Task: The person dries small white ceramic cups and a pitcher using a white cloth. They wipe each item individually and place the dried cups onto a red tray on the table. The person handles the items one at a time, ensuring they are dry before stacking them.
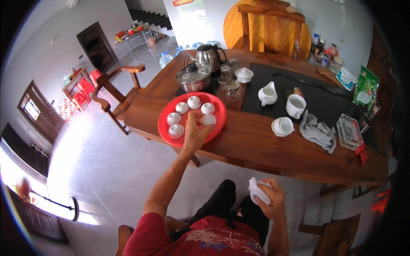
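Observation:
My left hand [196,131] reaches over a round red tray [163,112] at the table's left end. Its thumb and fingers are closed around a small white teacup [208,120] at the tray's right side. Several more small white teacups [181,107] stand in an arc in the same tray, and most look turned upside down. Low in front of my body, off the table's near edge, my right hand [275,199] grips a crumpled white cloth [259,190]. Whether anything is inside the cloth cannot be seen.
Behind the tray stand a glass-lidded steel pot [194,79], a kettle [207,55], and glass jars [232,90]. Rightward are a lidded bowl [244,75], a white pitcher [267,94], a white mug [295,106], stacked cups [282,126], a grey towel [317,132] and a clear plastic box [350,131].

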Available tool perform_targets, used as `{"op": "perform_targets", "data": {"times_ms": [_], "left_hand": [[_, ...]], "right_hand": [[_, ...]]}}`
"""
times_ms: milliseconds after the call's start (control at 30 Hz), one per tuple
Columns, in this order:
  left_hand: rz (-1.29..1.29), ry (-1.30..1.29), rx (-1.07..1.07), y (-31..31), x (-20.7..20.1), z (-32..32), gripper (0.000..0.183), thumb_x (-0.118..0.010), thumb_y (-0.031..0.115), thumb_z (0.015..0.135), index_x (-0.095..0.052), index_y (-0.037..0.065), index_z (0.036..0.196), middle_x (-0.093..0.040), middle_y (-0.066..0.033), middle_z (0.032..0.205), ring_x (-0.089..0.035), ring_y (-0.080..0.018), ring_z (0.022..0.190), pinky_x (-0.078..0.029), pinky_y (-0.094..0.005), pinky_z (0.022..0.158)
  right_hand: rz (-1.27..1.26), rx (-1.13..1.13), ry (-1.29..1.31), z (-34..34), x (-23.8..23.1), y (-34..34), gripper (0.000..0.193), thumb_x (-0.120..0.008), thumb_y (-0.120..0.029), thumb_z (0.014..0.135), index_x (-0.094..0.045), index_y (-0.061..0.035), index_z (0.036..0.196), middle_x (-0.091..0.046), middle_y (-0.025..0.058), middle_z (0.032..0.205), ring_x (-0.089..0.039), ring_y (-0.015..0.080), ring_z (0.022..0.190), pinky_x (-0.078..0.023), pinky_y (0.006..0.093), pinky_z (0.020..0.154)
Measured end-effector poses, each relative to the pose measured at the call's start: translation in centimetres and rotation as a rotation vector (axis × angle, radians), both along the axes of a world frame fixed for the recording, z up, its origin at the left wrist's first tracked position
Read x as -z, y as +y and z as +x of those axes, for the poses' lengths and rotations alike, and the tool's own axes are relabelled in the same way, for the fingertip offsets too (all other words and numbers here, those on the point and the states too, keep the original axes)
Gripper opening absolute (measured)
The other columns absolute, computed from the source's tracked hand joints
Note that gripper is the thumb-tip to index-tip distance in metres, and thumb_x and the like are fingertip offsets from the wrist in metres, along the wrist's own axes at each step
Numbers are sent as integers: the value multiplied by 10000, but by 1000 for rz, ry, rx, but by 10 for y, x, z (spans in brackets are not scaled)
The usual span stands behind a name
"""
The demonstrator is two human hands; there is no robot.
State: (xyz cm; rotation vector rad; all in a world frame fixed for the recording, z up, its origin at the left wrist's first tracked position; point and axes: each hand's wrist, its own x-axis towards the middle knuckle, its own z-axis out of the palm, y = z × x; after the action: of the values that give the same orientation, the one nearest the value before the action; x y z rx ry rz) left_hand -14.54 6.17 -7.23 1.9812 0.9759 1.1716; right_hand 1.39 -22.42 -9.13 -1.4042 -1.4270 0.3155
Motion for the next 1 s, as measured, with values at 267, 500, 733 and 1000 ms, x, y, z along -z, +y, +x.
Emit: {"op": "perform_targets", "data": {"times_ms": [267, 500, 733, 1000], "left_hand": [[121, 218, -52, 24, 15, 16, 509, -680, 64, 677, -425, 25, 1117, -579, -177, 1055, -502, -376, 975, -418, -465, 851], [131, 334, -44, 37, 23, 18, 398, -667, 74, 679, -509, 39, 1043, -586, -182, 978, -509, -398, 953, -417, -467, 827], [497, 267, -226, 1, -4, 40, 431, -676, 59, 672, -515, 54, 1071, -501, -149, 1097, -451, -368, 1046, -385, -450, 883], [490, 168, 337, -67, -23, 149, 628, -813, 162, 589, -526, 68, 1140, -473, -141, 1133, -443, -337, 1030, -415, -425, 862]], "right_hand": [[-20, -3, 68, 3, 13, -3, 370, -717, 52, 634, -648, -12, 992, -534, 117, 1014, -599, 241, 814, -503, 318, 656], [-69, 3, 196, 4, 11, -7, 387, -713, 46, 641, -651, -16, 1018, -542, 124, 1028, -588, 244, 852, -497, 321, 697], [-42, 22, 197, 14, 26, -7, 400, -729, 13, 663, -648, -28, 1053, -544, 112, 1034, -575, 243, 897, -487, 325, 729], [-50, 60, 217, 21, 31, -15, 393, -719, 16, 664, -646, -24, 1048, -541, 108, 1039, -574, 245, 892, -485, 324, 733]]}}
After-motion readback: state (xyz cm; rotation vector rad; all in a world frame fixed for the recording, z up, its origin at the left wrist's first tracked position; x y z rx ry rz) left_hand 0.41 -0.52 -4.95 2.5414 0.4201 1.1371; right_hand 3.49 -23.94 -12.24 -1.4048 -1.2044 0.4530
